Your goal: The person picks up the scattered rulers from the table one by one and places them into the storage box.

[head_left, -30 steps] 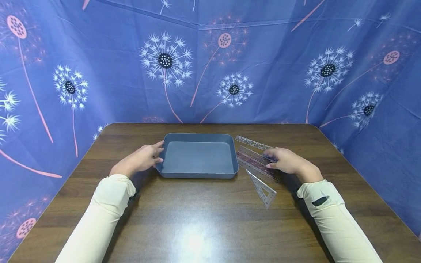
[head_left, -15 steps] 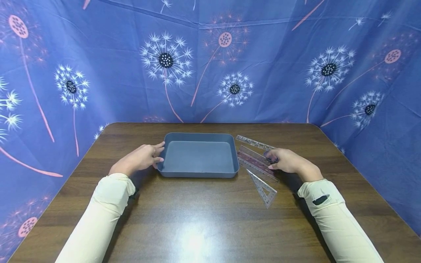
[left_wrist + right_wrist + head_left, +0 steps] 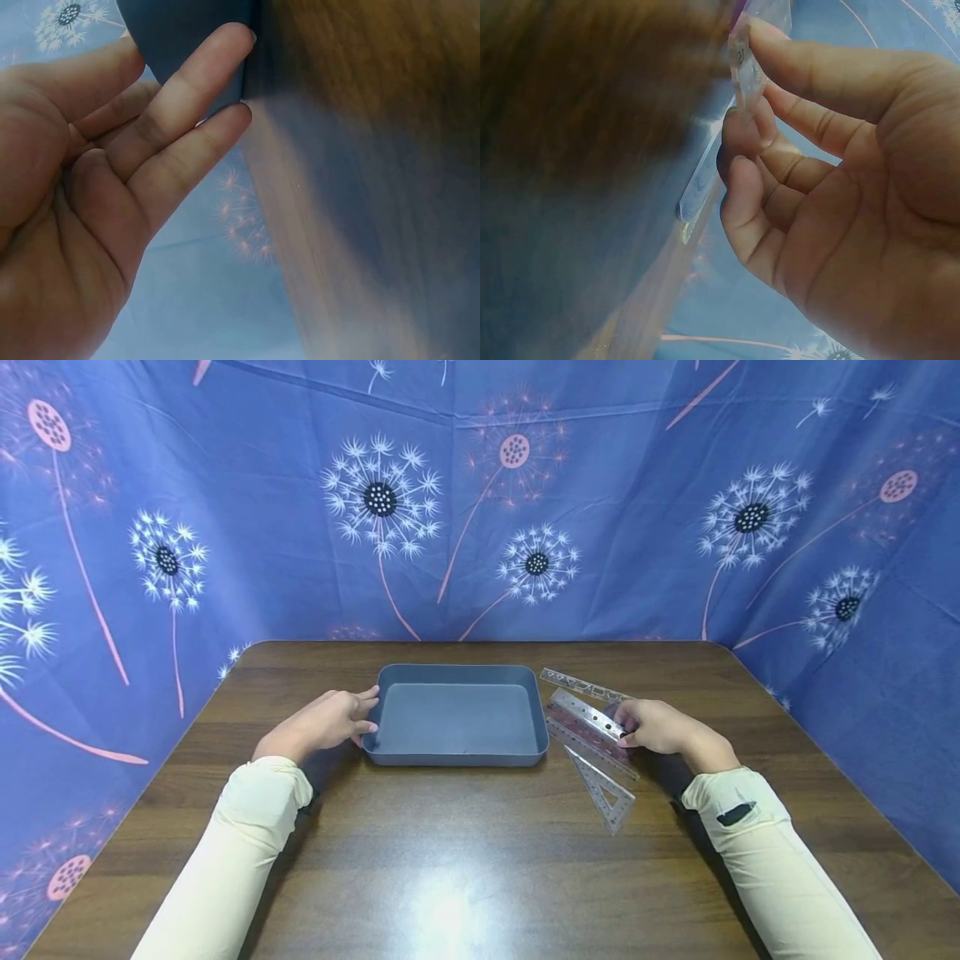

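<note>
My left hand (image 3: 318, 724) is at the left wall of a shallow grey-blue tray (image 3: 453, 758). In the left wrist view, its fingers (image 3: 180, 97) extend fairly straight against the outside of the tray wall (image 3: 176, 26). On the right, my right hand (image 3: 663, 728) pinches the near end of a clear ruler (image 3: 583, 711) with a row of holes. The right wrist view shows the thumb and fingers on the clear plastic ruler (image 3: 744, 67). Under and beside it lies a reddish transparent ruler (image 3: 570, 727). A clear set square (image 3: 617, 808) rests nearer to me.
Behind the held ruler lies a clear stencil ruler (image 3: 577, 683) with cut-out shapes, its right end partly behind my hand. Everything is on a brown wooden table (image 3: 360, 843). A blue dandelion-print cloth (image 3: 465, 568) hangs along the table's far edge and sides.
My right fingers have closed on the clear ruler with holes, which has tilted and now catches the light. The left hand stays at the tray.
</note>
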The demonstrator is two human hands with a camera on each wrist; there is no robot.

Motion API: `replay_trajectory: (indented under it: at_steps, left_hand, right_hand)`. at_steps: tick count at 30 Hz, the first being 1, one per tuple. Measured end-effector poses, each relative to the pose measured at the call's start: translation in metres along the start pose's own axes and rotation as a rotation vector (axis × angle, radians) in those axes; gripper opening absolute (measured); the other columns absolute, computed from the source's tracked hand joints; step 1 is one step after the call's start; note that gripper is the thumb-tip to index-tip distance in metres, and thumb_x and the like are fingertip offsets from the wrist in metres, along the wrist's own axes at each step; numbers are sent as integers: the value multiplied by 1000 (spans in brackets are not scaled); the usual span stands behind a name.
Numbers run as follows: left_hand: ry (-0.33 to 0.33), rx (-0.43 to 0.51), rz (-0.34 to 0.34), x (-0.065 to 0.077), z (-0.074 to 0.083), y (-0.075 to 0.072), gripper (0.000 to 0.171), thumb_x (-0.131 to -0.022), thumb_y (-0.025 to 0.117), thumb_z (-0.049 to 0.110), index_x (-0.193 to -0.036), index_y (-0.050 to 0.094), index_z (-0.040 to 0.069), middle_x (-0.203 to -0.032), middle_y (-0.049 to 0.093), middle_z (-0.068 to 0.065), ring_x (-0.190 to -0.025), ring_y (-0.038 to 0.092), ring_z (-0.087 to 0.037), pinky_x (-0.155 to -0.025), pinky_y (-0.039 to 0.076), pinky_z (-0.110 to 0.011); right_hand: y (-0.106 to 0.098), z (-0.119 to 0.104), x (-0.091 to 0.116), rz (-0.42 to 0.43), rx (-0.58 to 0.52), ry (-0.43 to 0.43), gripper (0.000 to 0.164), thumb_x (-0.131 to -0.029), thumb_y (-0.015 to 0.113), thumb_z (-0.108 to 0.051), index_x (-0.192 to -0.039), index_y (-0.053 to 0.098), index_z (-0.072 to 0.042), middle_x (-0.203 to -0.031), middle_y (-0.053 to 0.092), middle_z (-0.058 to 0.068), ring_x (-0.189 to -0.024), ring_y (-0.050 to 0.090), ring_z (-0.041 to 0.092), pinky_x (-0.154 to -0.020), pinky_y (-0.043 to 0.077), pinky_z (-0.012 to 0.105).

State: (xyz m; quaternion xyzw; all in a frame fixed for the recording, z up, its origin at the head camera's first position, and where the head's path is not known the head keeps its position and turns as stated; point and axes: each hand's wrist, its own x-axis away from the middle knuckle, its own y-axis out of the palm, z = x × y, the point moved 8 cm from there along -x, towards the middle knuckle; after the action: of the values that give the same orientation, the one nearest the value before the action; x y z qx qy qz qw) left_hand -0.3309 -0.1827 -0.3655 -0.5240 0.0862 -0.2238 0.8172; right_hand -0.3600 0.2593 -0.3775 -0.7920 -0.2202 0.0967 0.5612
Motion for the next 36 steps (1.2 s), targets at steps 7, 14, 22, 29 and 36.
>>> replay_trajectory:
  at_steps: [7, 14, 22, 29, 36]
  left_hand:
    - [-2, 3, 6, 0, -2, -2, 47, -97, 64, 17, -135, 55, -9, -156, 33, -20, -86, 73, -18, -108, 40, -51]
    - [24, -8, 4, 2, -3, -6, 52, -98, 64, 19, -141, 50, -7, -156, 33, -17, -102, 70, -26, -111, 36, -53]
    - [55, -24, -6, 9, -1, -5, 55, -97, 65, 23, -142, 50, -5, -156, 35, -17, -114, 65, -30, -114, 30, -55]
    - [54, -10, -2, 8, -3, -4, 55, -97, 66, 22, -141, 50, -6, -156, 34, -17, -113, 65, -29, -114, 30, -55]
    - [38, 12, 2, 5, -2, -4, 54, -95, 67, 18, -140, 51, -7, -156, 34, -17, -140, 35, -41, -116, 27, -54]
  right_hand:
    - [-2, 0, -1, -14, 11, 6, 24, -82, 79, -13, -97, 63, -3, -84, 66, 3, -78, 59, 19, -73, 49, 39]
    - [-5, -3, 0, -6, -38, -4, 8, -87, 73, -7, -91, 66, -3, -76, 66, 0, -61, 60, 12, -63, 50, 32]
    - [-15, -5, 4, 117, -56, 3, 8, -90, 69, -5, -95, 71, 2, -73, 70, 2, -60, 63, 13, -55, 52, 29]
    - [-29, -9, 6, 228, -55, -1, 11, -88, 72, -6, -95, 74, 1, -72, 71, 3, -59, 64, 14, -52, 49, 26]
    - [-45, -26, 8, 373, -31, -34, 11, -89, 72, -9, -96, 76, -2, -75, 72, 1, -65, 61, 10, -58, 49, 28]
